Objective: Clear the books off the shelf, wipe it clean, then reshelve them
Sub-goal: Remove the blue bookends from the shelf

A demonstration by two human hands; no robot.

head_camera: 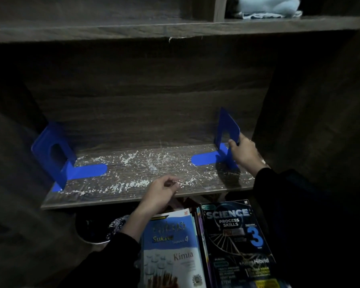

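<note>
Below the crumb-strewn shelf (75,201) our books (235,235) lay stacked — cleared, wiping undone — as our right hand (244,151) gripped a bookend (227,125) and our left hand (160,191) curled, hold unclear.

One wide-angle camera, worn on the head, looked forward and down into a dark wooden bookcase from close in front. The shelf (112,199) crossed mid-frame, seen whole from the left bookend (52,150) to the right bookend (227,129). The upper board (112,30) bowed along the top, and the books (237,235) lay nearest the lens at the bottom edge.
</note>
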